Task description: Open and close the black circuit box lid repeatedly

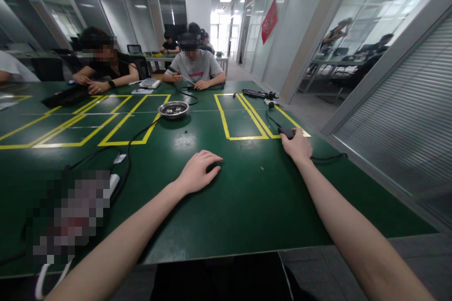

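My right hand grips a small black box with a cable at either end, which looks like a power adapter. It is at the right side of the green table, by a yellow taped outline. One cable runs up to a white plug or socket piece, and the other trails off to the right. My left hand rests on the tabletop near the middle, holding nothing, thumb and fingers apart. Beyond it stands a round metal bowl with several small metal pieces inside.
Yellow tape rectangles mark the tabletop. A folded black tripod lies at the far right edge. On the left are a blurred-out object and black cables. Across the table, one person holds a thin tool, with another seated alongside.
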`<state>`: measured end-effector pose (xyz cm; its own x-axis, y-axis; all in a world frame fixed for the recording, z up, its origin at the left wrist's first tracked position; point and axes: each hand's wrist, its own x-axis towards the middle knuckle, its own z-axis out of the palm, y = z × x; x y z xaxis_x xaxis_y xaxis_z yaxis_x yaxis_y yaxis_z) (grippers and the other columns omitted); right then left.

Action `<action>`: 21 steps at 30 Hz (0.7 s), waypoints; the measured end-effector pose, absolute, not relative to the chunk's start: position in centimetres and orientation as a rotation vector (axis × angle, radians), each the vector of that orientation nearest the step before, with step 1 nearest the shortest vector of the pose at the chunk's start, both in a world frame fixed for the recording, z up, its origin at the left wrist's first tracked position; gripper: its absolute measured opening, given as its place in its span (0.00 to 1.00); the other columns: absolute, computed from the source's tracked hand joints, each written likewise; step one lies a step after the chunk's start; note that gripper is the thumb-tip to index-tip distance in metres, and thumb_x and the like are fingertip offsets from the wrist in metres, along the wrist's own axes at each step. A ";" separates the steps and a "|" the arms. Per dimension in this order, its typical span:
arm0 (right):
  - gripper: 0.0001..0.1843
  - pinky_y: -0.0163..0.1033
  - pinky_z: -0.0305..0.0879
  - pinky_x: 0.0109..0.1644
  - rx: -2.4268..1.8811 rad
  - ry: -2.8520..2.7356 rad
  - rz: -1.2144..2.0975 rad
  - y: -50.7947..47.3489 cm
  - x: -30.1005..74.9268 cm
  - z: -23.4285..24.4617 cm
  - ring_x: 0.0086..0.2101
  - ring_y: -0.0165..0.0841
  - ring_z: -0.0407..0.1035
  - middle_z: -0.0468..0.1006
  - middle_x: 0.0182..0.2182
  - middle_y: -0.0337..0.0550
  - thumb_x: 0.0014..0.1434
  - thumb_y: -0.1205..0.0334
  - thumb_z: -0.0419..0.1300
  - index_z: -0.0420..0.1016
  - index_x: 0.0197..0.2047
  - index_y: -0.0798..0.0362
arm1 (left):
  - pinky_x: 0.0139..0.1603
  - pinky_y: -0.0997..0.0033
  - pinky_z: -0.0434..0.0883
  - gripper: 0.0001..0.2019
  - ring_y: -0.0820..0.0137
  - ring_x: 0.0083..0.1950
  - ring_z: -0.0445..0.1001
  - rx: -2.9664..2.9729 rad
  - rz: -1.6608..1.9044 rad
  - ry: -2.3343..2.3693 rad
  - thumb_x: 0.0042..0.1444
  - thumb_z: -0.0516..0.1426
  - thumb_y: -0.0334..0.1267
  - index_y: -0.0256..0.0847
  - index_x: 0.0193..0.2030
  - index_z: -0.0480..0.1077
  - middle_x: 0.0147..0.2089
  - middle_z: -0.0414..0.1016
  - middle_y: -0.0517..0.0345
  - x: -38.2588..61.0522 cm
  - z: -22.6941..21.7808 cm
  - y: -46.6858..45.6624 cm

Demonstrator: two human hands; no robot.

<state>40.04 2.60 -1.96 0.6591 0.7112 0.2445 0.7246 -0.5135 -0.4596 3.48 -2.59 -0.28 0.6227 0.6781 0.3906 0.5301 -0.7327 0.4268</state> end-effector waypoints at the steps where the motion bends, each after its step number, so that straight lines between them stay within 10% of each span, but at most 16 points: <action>1: 0.29 0.52 0.69 0.50 -2.338 -1.096 -0.047 2.7 40.4 -2.1 0.46 0.51 0.75 0.79 0.47 0.58 0.63 0.45 0.58 0.67 0.62 0.52 | 0.60 0.52 0.72 0.12 0.60 0.56 0.75 2.577 0.779 0.976 0.65 0.57 0.35 0.44 0.53 0.76 0.52 0.81 0.52 3.5 -0.3 -2.6; 21: 0.26 0.53 0.70 0.53 -2.313 -1.137 -0.083 2.0 40.0 -1.3 0.49 0.53 0.74 0.74 0.54 0.60 0.60 0.50 0.62 0.76 0.56 0.56 | 0.59 0.54 0.72 0.11 0.60 0.56 0.75 2.563 0.755 0.964 0.66 0.58 0.35 0.42 0.53 0.76 0.52 0.81 0.51 3.5 -0.4 -2.7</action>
